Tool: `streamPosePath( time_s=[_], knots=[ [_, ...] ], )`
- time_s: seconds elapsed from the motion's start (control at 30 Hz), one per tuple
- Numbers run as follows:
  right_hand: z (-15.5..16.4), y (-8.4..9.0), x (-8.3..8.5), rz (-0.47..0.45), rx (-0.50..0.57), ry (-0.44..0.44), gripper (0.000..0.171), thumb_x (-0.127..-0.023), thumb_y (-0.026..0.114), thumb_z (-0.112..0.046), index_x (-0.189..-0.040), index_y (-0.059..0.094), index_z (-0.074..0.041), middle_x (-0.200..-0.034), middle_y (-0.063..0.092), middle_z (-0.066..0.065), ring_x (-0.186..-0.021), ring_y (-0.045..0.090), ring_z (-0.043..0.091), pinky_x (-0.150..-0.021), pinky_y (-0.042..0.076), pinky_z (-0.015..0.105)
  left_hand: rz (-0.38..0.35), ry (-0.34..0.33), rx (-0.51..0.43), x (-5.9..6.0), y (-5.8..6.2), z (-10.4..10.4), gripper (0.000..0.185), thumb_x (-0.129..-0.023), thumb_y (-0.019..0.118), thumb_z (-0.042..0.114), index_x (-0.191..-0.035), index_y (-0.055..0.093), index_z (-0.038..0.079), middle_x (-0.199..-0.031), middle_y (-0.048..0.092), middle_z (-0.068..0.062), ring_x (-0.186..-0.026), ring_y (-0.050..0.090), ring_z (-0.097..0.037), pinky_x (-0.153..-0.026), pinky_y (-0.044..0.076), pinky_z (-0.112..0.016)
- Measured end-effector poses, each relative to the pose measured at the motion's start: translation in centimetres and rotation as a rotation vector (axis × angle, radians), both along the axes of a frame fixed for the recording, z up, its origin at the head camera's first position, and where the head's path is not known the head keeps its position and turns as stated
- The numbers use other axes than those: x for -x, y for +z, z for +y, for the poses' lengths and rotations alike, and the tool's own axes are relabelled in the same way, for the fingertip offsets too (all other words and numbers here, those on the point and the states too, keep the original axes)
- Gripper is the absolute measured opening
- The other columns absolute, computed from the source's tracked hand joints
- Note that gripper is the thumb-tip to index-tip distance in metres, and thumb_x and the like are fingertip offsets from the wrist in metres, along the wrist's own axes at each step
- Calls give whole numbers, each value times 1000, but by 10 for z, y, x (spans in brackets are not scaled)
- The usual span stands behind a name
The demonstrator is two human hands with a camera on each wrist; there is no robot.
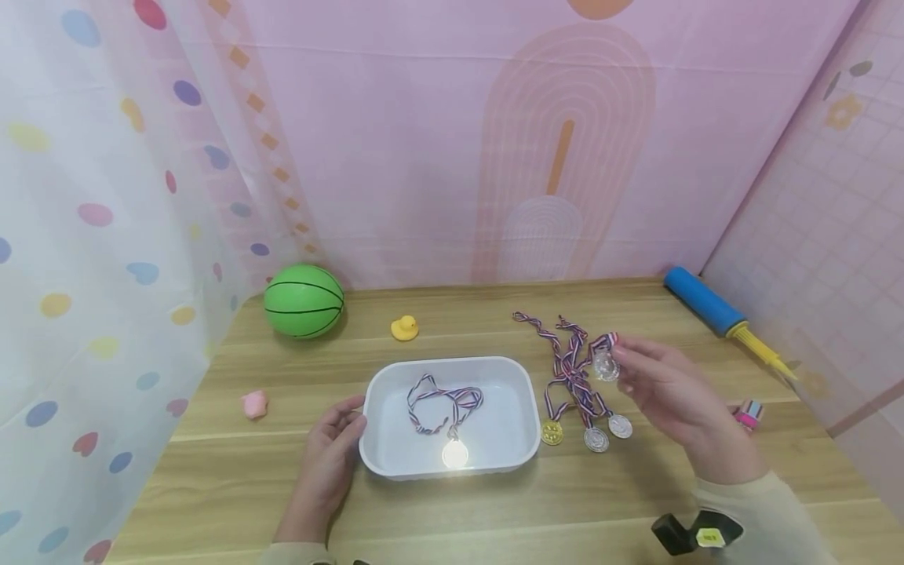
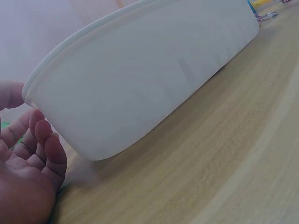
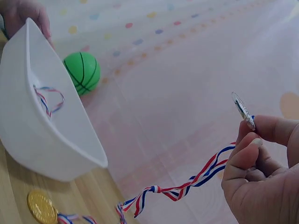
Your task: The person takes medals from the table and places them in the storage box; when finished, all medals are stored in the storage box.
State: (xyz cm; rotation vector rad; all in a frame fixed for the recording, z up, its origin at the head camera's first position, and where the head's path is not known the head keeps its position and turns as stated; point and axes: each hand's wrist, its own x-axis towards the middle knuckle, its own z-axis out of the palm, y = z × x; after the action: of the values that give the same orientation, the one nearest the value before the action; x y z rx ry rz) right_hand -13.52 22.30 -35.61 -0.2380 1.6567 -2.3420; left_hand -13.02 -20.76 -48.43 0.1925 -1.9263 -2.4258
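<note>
The right hand pinches a shiny silver medal on a striped ribbon; the left hand, fingers loose, touches the white plastic tub

My left hand rests against the left end of the tray at lower centre, a medal lying in it. Right of the tray lie three medals; above them my right hand pinches another medal. Ball and duck sit behind the tray, pump far right.
</note>
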Motion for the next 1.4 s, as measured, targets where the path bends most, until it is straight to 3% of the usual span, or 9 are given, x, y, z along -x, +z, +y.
streamPosePath(
  time_s=[0.27,0.6,0.9,1.2,1.4],
  knots=[
    [-39,2,6,-3,-103,37,15,-97,55,-7,-93,68,-14,-79,62,-6,-69,54,7,-64,44,20,-7,4,4,-1,0,-2,38,-92,60,5,-127,48,-7,-92,56,-5,-84,55,-12,-73,49,-22],
    [-74,-18,14,-89,-231,15,4,-91,63,-9,-94,66,-11,-87,60,-3,-75,52,10,-69,45,23,1,-8,12,-1,2,0,41,-93,59,4,-129,46,-8,-94,56,-7,-86,55,-13,-75,50,-22],
    [-89,-38,21,-100,-346,18,22,-89,66,-10,-105,62,5,-89,63,2,-78,56,13,-68,48,24,12,-16,15,0,3,2,40,-94,58,3,-129,45,-9,-93,56,-7,-86,55,-13,-74,50,-21],
    [-116,-51,27,-130,-386,84,32,-89,66,-11,-112,60,10,-96,58,6,-81,56,15,-73,50,27,7,-8,14,0,2,1,40,-93,58,3,-129,46,-9,-92,55,-7,-85,54,-13,-72,50,-21],
    [-137,-63,33,-140,-445,87,29,-88,67,-9,-111,63,8,-101,61,8,-82,57,17,-73,52,30,16,-7,11,1,1,1,39,-93,58,2,-128,46,-10,-92,55,-7,-84,55,-13,-72,50,-22]
  ],
)
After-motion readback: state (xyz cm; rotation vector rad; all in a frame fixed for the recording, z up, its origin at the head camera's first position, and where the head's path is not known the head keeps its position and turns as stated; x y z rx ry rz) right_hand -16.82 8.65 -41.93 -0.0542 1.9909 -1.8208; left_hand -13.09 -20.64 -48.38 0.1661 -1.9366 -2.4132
